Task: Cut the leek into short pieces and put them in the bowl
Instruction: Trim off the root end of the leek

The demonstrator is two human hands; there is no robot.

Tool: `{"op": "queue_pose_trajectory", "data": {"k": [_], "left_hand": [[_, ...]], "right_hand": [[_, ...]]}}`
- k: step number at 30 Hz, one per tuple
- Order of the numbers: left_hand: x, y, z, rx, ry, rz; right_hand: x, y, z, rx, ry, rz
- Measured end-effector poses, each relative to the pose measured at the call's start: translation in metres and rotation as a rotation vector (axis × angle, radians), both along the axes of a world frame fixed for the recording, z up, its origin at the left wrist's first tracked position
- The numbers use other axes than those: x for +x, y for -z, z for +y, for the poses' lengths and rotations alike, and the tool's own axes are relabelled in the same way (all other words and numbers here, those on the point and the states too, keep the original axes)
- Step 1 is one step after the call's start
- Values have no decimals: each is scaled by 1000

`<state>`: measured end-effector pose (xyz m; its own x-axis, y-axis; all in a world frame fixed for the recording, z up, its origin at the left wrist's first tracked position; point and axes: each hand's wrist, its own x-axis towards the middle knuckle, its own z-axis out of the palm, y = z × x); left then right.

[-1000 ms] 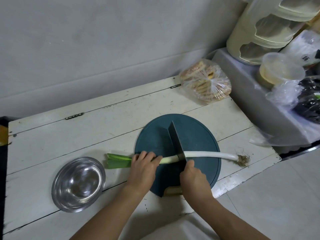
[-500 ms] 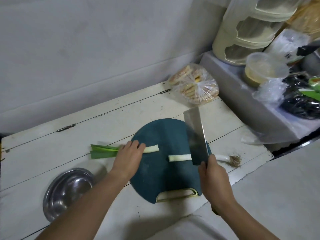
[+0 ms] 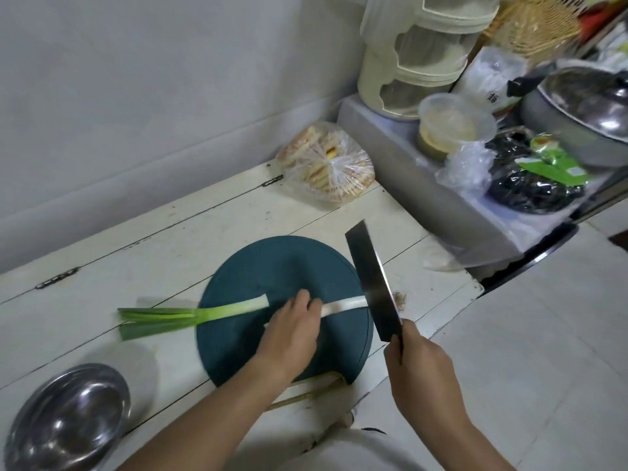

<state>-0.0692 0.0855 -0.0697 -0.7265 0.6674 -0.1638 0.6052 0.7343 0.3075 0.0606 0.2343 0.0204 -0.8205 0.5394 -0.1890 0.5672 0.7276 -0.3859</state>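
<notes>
The leek lies in two parts across a round dark-teal cutting board (image 3: 272, 266). Its green half (image 3: 204, 312) stretches off the board's left edge, and nothing touches it. The white half (image 3: 343, 304) lies to the right, its root end (image 3: 401, 299) past the board's edge. My left hand (image 3: 292, 331) rests on the white half's left end and holds it. My right hand (image 3: 418, 365) grips a cleaver (image 3: 373, 283), its blade tilted and lifted over the white half near the root. An empty steel bowl (image 3: 68, 419) stands at the lower left.
The white wooden table (image 3: 136, 260) ends close to the right of the board. A plastic bag of flatbread (image 3: 326, 168) sits at the back. On a grey ledge (image 3: 384, 144) to the right stand a lidded tub (image 3: 452, 124), bags and a pot.
My left hand let go of the green half and moved right onto the white half. The cleaver tilted and shifted a little toward the root end.
</notes>
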Motion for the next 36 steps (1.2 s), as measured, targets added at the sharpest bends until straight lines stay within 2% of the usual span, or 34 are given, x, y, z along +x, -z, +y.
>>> {"op": "queue_pose_trajectory", "data": {"k": [5,9,19,27,36], "left_hand": [[8,-7,-53,149,-315,-337],[9,-6,-63,166,-395,-449],[13,1,-76,143,-415,-424],[15,5,-77,159,-408,-395],[15,11,-78,165,-365,-364]], "right_hand": [[3,6,-30,13,-230,-78],[-2,22,-36,107,-405,-108],[-14,41,8,127,-245,-127],[-17,43,14,111,-228,-123],[-4,38,-27,97,-415,-117]]}}
